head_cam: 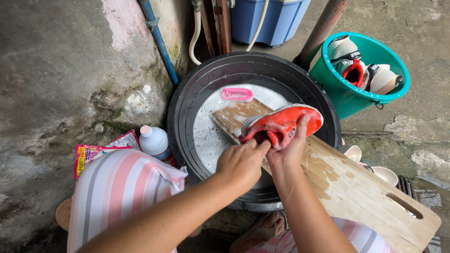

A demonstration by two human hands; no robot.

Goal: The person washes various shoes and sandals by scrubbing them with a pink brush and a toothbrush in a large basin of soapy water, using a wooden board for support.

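Black plastic forms the wide round basin (187, 100), half full of sudsy water. Across its rim slants a wooden washboard (356, 192), and on the board's upper end lies the orange shoe (288, 122). The right hand (290, 152) clasps the shoe's heel; the left hand (241, 161) is clenched at its opening, though what it holds I cannot tell. Wet soap could let the shoe slide off into the basin. Left of the basin stand a white bottle (154, 140) and flat pink-and-yellow sachets (89, 157). A pink brush (236, 94) floats inside.
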